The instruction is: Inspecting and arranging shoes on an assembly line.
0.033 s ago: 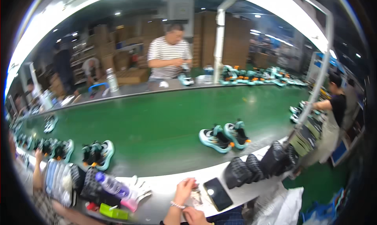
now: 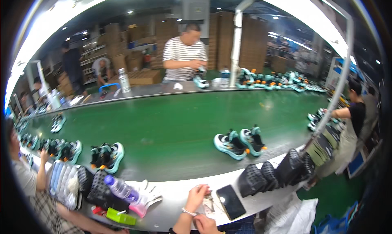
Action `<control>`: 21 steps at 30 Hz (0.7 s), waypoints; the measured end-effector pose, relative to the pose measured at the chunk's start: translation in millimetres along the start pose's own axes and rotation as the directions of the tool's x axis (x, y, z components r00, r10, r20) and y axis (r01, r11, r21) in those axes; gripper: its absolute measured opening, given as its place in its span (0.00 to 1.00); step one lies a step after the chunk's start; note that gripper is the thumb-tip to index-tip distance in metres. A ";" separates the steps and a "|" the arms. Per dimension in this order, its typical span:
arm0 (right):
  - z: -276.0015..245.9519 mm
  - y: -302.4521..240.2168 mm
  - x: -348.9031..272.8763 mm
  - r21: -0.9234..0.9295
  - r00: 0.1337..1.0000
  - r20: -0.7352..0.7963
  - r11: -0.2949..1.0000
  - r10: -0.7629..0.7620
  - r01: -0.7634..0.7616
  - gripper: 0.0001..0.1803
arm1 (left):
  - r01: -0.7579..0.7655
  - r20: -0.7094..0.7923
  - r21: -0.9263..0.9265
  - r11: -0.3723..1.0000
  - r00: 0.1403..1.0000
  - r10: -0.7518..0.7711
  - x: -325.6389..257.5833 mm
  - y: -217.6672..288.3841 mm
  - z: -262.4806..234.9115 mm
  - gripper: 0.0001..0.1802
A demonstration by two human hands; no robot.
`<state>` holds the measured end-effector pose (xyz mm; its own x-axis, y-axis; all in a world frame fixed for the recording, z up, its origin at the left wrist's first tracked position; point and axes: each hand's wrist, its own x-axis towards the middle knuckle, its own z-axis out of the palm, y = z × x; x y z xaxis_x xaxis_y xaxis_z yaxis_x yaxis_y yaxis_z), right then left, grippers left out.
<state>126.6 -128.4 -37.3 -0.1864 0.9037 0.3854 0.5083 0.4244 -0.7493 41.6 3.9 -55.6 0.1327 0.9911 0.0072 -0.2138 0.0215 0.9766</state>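
Observation:
My left hand (image 2: 197, 196), with a beaded bracelet at its wrist, reaches over the near edge of the white work surface (image 2: 175, 193). Its fingers are pinched together beside a small, light-coloured item (image 2: 209, 203) whose kind is unclear. My right hand (image 2: 206, 225) is curled just below, close to the left wrist; what it holds, if anything, is hidden. A dark-screened phone (image 2: 230, 202) lies right of both hands. Beyond them, a pair of black, white and mint sports shoes (image 2: 240, 143) stands on the green conveyor belt (image 2: 171, 128).
Black textured shoe-shaped pieces (image 2: 253, 180) line the right. On the left are a purple-capped bottle (image 2: 122, 189), white gloves (image 2: 150, 194), a green box (image 2: 120, 217) and more shoes (image 2: 108, 157). A person in a striped shirt (image 2: 184, 54) handles a shoe across the belt; other people work at both sides.
The whole view has shifted slightly, so everything appears a little farther right, and the picture is sharper. My hands keep nearly the same pose.

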 end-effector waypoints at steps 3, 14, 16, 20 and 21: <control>0.6 0.7 -0.4 0.054 0.997 0.041 0.996 0.069 -0.071 0.08 | 0.051 -0.018 -0.028 0.998 0.999 -0.051 3.7 -6.7 1.9 0.15; 1.8 3.2 -1.7 0.143 0.995 0.048 0.985 0.093 -0.099 0.08 | 0.047 -0.042 0.043 0.998 0.998 -0.045 4.7 -8.9 3.5 0.16; 1.4 3.9 -3.1 0.141 0.995 0.053 0.985 0.089 -0.095 0.08 | 0.112 -0.075 0.032 0.993 0.991 -0.109 4.7 -9.2 3.7 0.16; -0.3 3.6 -3.1 0.128 0.995 0.048 0.987 0.088 -0.094 0.07 | 0.103 -0.056 0.034 0.994 0.993 -0.101 5.5 -8.9 3.6 0.16; -0.7 3.3 -2.6 0.092 0.996 0.053 0.993 0.072 -0.077 0.07 | 0.046 -0.028 0.059 0.997 0.999 -0.045 5.6 -8.6 3.4 0.17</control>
<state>129.3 -129.4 -40.4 -0.1933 0.9337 0.3013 0.4416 0.3570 -0.8231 47.4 8.7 -63.2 0.1153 0.9924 -0.0424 -0.1504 0.0597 0.9868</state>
